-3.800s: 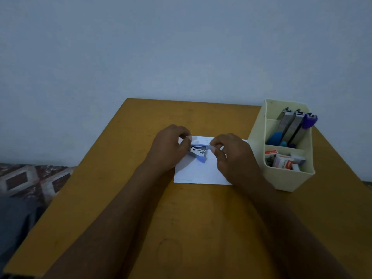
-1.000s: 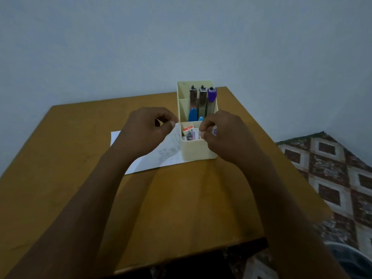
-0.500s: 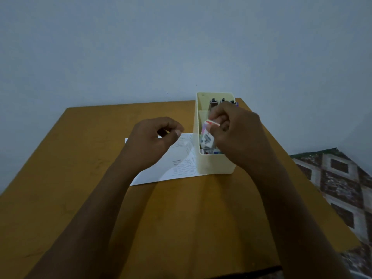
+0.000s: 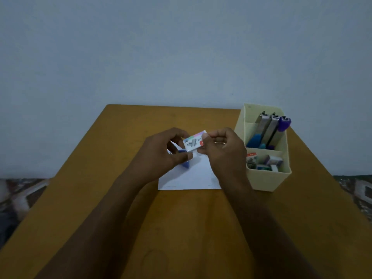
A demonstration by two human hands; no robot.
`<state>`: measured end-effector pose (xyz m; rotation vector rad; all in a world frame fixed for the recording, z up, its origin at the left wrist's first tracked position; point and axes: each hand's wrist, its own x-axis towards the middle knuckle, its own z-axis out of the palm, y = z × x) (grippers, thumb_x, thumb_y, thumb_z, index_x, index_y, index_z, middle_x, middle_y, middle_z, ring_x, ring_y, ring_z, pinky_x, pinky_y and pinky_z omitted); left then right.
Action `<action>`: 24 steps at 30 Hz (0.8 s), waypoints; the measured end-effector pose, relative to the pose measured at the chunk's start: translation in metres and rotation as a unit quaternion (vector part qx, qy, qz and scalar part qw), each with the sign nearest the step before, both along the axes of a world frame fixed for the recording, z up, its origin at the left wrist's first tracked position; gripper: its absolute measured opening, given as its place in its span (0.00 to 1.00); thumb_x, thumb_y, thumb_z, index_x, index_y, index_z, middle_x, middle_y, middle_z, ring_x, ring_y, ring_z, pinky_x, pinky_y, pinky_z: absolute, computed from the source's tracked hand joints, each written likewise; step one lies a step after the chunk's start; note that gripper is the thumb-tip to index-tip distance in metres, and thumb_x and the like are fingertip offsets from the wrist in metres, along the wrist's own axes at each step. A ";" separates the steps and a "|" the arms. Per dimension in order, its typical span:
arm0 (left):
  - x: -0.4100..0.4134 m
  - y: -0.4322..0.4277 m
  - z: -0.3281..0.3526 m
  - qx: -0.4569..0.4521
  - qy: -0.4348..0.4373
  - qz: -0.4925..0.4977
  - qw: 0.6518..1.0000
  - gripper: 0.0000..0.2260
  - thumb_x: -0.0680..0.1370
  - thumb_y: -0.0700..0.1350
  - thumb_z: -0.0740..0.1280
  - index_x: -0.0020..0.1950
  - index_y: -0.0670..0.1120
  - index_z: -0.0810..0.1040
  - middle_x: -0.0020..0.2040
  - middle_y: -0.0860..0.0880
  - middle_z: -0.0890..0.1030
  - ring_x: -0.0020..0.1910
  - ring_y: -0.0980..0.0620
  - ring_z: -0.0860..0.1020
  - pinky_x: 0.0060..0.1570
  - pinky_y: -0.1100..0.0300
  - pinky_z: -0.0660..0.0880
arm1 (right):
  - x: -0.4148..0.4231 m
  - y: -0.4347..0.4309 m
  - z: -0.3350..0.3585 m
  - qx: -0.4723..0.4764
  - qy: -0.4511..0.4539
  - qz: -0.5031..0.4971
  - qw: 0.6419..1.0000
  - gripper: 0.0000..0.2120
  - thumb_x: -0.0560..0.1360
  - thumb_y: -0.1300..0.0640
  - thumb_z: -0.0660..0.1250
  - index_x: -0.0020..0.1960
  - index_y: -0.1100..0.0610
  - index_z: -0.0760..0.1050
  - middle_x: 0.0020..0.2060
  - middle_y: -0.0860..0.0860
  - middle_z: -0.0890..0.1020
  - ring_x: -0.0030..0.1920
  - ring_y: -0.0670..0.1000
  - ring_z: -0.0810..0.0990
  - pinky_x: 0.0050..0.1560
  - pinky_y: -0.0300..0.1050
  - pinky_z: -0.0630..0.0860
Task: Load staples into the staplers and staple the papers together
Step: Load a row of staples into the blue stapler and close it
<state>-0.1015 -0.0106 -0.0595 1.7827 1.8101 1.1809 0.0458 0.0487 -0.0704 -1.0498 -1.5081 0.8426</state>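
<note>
The left hand [image 4: 161, 156] is curled around a blue stapler [image 4: 184, 163], which is mostly hidden beneath it. Just right and above, the box [image 4: 193, 142] is pinched at its right end by the right hand [image 4: 223, 150], with its long axis lying left-right over the paper [image 4: 193, 178]. Whether the box is opened cannot be told.

You held a glossy cardboard staple box [image 4: 193, 142] beside a plastic stapler [image 4: 186, 164], above matt paper [image 4: 191, 178] on the smooth wooden table [image 4: 181, 228].
</note>
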 end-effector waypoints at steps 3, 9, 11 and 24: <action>-0.003 0.002 -0.004 -0.004 0.005 0.017 1.000 0.15 0.70 0.47 0.75 0.55 0.55 0.78 0.47 0.57 0.81 0.41 0.58 0.79 0.34 0.69 0.73 | -0.007 0.004 -0.008 -0.106 0.046 0.034 0.993 0.06 0.73 0.57 0.69 0.47 0.58 0.76 0.45 0.54 0.83 0.44 0.50 0.84 0.43 0.50 0.82; -0.004 0.016 -0.016 -0.017 0.006 0.015 1.000 0.17 0.71 0.44 0.74 0.59 0.52 0.79 0.48 0.57 0.80 0.41 0.60 0.79 0.37 0.70 0.74 | -0.003 0.011 -0.017 -0.158 0.053 0.050 0.985 0.03 0.75 0.57 0.68 0.46 0.56 0.76 0.43 0.49 0.82 0.42 0.46 0.83 0.41 0.38 0.81; -0.002 0.020 -0.019 -0.023 -0.002 0.011 1.000 0.18 0.71 0.43 0.74 0.60 0.50 0.79 0.48 0.56 0.80 0.41 0.62 0.78 0.37 0.72 0.74 | -0.002 0.015 -0.020 -0.167 0.050 0.043 0.984 0.02 0.75 0.58 0.67 0.46 0.56 0.76 0.41 0.47 0.82 0.41 0.45 0.83 0.38 0.34 0.79; -0.002 0.028 -0.030 -0.052 -0.034 0.005 0.998 0.19 0.74 0.42 0.72 0.64 0.52 0.78 0.54 0.55 0.80 0.47 0.60 0.78 0.46 0.65 0.77 | 0.000 0.028 -0.034 -0.234 0.077 0.062 0.967 0.05 0.78 0.58 0.63 0.45 0.56 0.75 0.38 0.46 0.81 0.36 0.45 0.83 0.47 0.43 0.81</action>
